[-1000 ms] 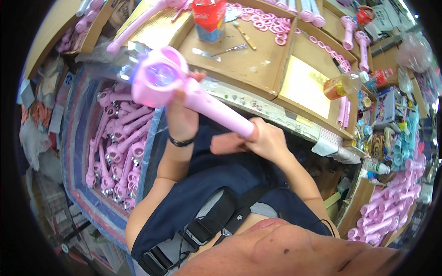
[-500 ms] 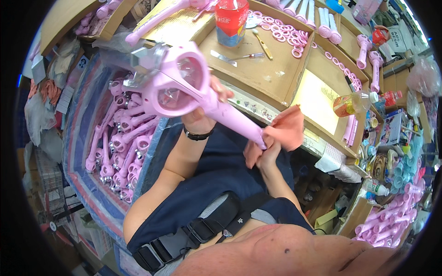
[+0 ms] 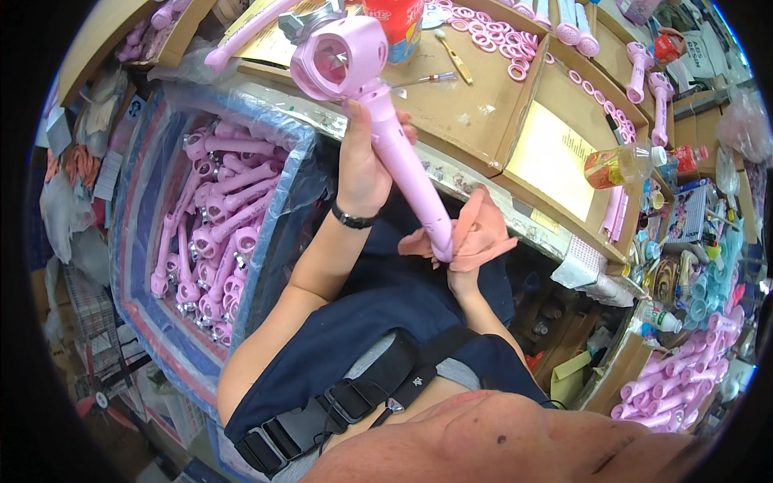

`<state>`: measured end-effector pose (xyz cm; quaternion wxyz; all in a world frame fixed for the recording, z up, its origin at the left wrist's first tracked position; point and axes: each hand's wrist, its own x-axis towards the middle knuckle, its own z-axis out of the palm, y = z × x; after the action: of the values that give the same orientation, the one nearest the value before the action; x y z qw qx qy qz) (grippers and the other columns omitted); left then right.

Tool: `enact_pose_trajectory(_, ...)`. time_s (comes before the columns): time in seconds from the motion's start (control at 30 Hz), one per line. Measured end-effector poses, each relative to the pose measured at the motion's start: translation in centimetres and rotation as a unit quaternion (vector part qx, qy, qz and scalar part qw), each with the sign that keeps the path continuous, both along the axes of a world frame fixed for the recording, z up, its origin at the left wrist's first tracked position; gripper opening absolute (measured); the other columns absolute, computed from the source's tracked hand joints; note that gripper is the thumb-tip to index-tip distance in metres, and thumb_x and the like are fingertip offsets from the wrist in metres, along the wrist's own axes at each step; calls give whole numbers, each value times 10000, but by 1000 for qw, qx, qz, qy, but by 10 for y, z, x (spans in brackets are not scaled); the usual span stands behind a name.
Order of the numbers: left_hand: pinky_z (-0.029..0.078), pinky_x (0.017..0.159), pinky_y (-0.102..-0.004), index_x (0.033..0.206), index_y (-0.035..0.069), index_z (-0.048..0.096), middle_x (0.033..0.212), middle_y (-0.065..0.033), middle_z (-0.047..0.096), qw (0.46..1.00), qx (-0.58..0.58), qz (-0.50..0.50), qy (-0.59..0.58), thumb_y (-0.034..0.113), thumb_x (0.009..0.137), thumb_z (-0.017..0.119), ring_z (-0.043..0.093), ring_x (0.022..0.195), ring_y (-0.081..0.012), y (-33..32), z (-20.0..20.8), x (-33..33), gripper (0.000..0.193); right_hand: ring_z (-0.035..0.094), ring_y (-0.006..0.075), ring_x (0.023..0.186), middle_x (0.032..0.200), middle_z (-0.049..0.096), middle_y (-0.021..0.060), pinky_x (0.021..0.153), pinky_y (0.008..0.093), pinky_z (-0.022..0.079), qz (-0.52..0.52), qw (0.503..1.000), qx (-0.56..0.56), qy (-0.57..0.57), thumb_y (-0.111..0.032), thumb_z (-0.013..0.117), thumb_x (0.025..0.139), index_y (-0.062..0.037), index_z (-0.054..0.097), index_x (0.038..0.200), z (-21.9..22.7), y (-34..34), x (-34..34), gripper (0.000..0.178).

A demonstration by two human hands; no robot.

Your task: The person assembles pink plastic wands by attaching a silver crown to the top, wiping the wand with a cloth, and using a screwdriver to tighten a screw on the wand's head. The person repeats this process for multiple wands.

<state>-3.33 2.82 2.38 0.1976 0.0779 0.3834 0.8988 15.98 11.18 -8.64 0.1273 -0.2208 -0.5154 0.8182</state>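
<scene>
A pink handheld shower head (image 3: 407, 165) slants before me, its round, see-through-windowed head up at the left with a chrome piece (image 3: 310, 22) on it. My left hand (image 3: 364, 165) is wrapped round the upper handle just below the head. At the handle's lower end, my right hand (image 3: 463, 282) grips an orange cloth (image 3: 481, 229) that is bunched around the tip. Part of the right hand's fingers is hidden by the cloth.
A blue-lined bin (image 3: 299, 153) of similar pink shower heads (image 3: 233, 189) stands at my left. Ahead is a workbench with cardboard trays (image 3: 475, 133), pink rings (image 3: 499, 36), a toothbrush (image 3: 455, 58) and bottles (image 3: 620, 167). Pink tubes (image 3: 676, 378) are piled at the right.
The shower head has swung more upright, its head moving up and away from me. My left hand has risen with it. The cloth has shifted slightly left, still round the lower end.
</scene>
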Motion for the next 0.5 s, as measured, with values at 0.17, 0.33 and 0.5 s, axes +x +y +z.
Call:
enact_pose_trajectory(0.17,416,524,-225,1161,-5,492,749,-44,518,993,23,-120,-10,726,822,368,477,553,-101,-21,1,-17,816,598,175,865,1008,581,73,720,296,500,6,999,-44,13,-263,430,966,-43,507,1132,11,12,-22,286)
enact_pose_trajectory(0.33,484,461,-255,1226,6,394,863,-123,588,962,-114,-243,58,409,854,623,575,538,-140,-35,1,1,595,534,202,1079,1199,530,98,901,349,445,-178,968,-10,176,-342,328,973,-34,447,1235,51,29,-49,421)
enact_pose_trajectory(0.5,463,872,-371,1340,-21,261,1080,-232,577,826,-380,-170,381,196,721,709,598,1004,-350,-15,-8,49,794,426,251,1179,1246,430,137,1025,343,316,-161,894,415,41,-238,526,916,17,324,1288,93,18,-80,494)
